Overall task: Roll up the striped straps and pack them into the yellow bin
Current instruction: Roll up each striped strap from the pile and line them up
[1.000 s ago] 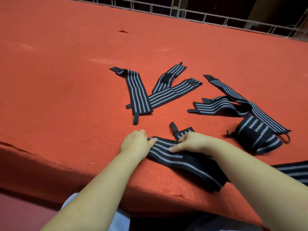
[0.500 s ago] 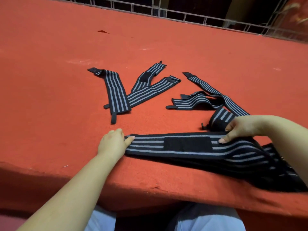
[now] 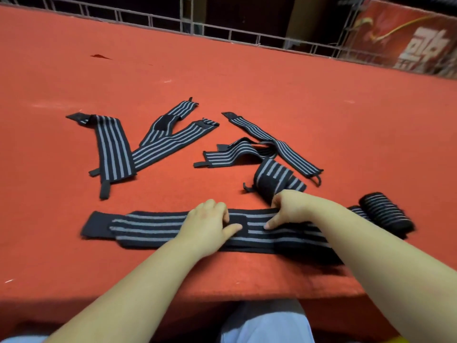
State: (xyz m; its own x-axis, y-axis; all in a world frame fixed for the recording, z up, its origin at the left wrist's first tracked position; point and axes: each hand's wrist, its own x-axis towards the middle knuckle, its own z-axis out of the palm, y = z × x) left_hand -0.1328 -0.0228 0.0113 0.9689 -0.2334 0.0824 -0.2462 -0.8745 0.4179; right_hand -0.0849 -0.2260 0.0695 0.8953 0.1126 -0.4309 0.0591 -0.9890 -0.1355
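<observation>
A long black strap with grey stripes (image 3: 148, 229) lies flat along the front edge of the red table (image 3: 296, 90). Both my hands rest on its middle. My left hand (image 3: 210, 224) has its fingers curled on the black velcro patch, thumb pointing right. My right hand (image 3: 291, 209) grips the strap's far edge, thumb pressed on the stripes. A rolled-up strap (image 3: 385, 215) sits at the right, beyond my right forearm. A loosely folded strap (image 3: 274, 177) lies just behind my right hand. The yellow bin is not clearly visible; only a yellow sliver (image 3: 393, 339) shows at the bottom edge.
Several unrolled straps lie further back: one at the left (image 3: 111, 147), two crossing it (image 3: 170, 142), two at centre right (image 3: 272, 142). A wire fence (image 3: 222, 30) runs along the table's far edge, with a red banner (image 3: 408, 40) behind it.
The strap now lies stretched out flat on the table. My left hand slid from its left end to the middle, and my right hand came in from the right to meet it.
</observation>
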